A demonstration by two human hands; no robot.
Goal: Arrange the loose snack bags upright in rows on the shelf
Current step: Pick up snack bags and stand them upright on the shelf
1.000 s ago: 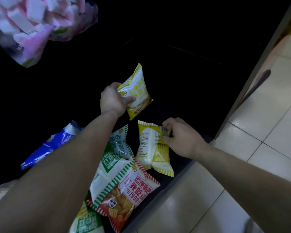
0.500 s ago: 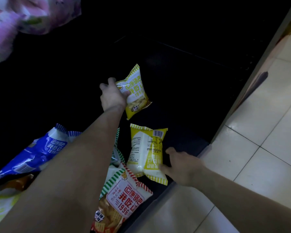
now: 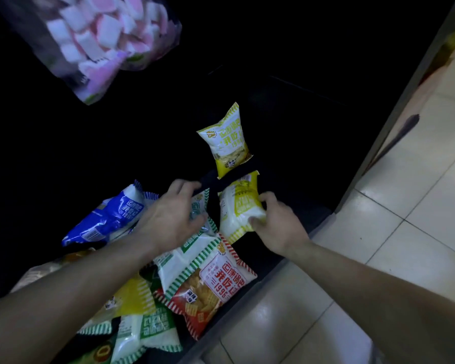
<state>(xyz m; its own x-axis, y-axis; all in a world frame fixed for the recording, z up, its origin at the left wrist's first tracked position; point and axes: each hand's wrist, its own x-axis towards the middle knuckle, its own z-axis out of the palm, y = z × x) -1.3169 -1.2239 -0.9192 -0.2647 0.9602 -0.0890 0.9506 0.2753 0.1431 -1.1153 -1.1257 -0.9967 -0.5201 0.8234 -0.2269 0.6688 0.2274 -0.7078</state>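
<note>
Judging the job barely begun: seeing only one upright bag, standing deep on the shelf. Gripping a yellow bag by its lower corner with the right hand, holding it tilted just in front of the upright bag. Spreading the left hand open over a green bag, pinching nothing. Leaving the rest lying flat and heaped near the front edge: a blue bag, a red bag, others under the forearm. Working low on a dark, dim shelf beside a pale tiled floor; noting a marshmallow bag at upper left.
</note>
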